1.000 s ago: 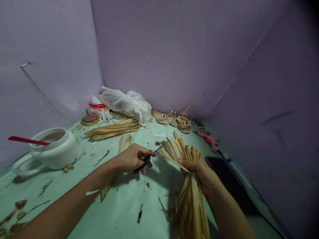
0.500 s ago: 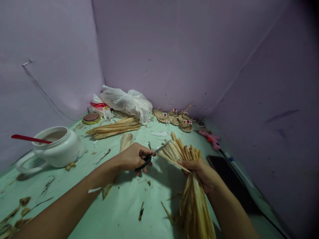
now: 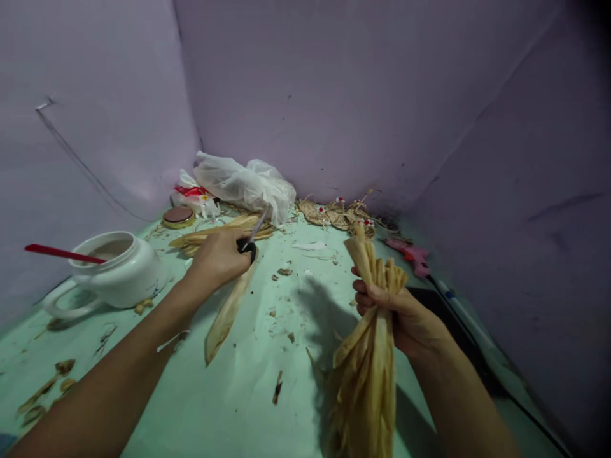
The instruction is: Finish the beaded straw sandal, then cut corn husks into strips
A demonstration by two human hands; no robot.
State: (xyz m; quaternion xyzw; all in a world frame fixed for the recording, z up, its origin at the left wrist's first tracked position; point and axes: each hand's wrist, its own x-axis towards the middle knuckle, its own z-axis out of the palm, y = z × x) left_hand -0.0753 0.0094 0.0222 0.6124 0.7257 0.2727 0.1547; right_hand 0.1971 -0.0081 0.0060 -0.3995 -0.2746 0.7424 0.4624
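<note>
Over on the right, the husk bundle (image 3: 370, 369) sits upright in the right hand (image 3: 405, 318), fingers clenched tight around its middle, with the cut tips fanning out above the fist and long ends trailing down to the table (image 3: 238, 407). The left hand (image 3: 217, 259) is well apart, farther back, gripping scissors (image 3: 252, 236) with the blades pointing away. A loose husk (image 3: 228, 312) lies just under that wrist, and scraps (image 3: 279, 299) litter the stretch between the hands. Behind the scissors there's a husk pile (image 3: 210, 236) and a plastic bag (image 3: 243, 184). Left edge has a white pot (image 3: 112, 270) with a red stick (image 3: 60, 253) in it. A pink glue gun (image 3: 410, 254) lies just behind the bundle.
</note>
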